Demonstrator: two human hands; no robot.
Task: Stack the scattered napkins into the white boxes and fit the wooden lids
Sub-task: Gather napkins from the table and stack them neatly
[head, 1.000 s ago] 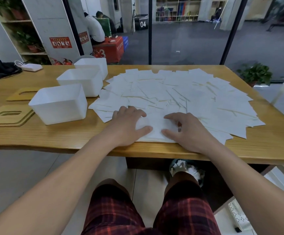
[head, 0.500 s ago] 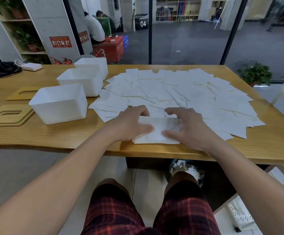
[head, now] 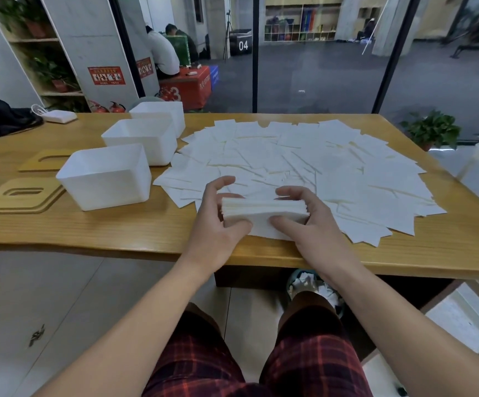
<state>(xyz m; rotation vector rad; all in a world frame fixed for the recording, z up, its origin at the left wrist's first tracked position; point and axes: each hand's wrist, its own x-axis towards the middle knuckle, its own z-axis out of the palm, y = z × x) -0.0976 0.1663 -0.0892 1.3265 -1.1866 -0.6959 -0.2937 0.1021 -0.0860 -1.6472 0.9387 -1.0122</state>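
Napkins are lying fanned out across most of the bench, and I am watching both hands squaring up a thick stack just above its near edge. My left hand is gripping the stack's left end, thumb in front and fingers curled behind, while my right hand is pinching the right end the same way. Three white boxes are standing empty to the left, and two wooden lids are lying flat beside them, untouched. So I am judging the job barely started: one bundle gathered, nothing boxed, no lid fitted. Readable writing is showing only beyond the glass: "04" on a black box and a "3" on a red one.
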